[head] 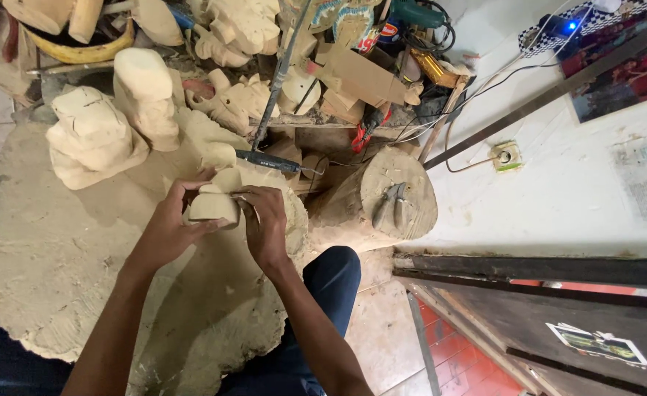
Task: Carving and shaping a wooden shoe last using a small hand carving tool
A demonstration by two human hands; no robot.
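Left hand (168,229) and right hand (263,220) both clamped on pale wood carving (213,204), held over sawdust-covered block (52,257). Pliers (389,203) on stump (404,192), right.

- Two hands: left hand (168,226), right hand (265,220), at 6 o'clock.
- One small carving (213,205) between them.
- Two large pale carvings at 10 o'clock: squat one (92,136), tall one (146,95).
- One stump (382,202) at 3 o'clock.
- One pair of pliers (389,203) on it.
- One rotary tool (268,161) at 12 o'clock.
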